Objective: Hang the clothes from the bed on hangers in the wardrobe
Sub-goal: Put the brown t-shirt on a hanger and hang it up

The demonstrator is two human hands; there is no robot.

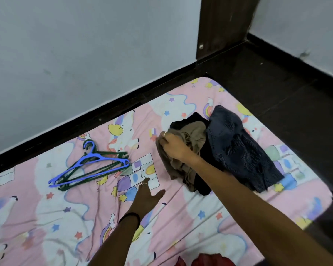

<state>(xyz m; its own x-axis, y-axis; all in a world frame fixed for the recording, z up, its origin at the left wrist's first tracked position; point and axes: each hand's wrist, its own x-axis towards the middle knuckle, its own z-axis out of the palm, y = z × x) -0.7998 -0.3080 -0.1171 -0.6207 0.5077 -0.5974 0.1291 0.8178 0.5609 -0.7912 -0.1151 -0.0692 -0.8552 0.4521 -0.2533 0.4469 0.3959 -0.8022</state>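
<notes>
One hand (172, 145) grips the tan garment (183, 150) on the bed (210, 214).

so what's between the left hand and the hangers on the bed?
Head view: nothing but bare patterned bedsheet lies between the open left hand and the hangers. The right hand grips the brown garment off to the other side.
</notes>
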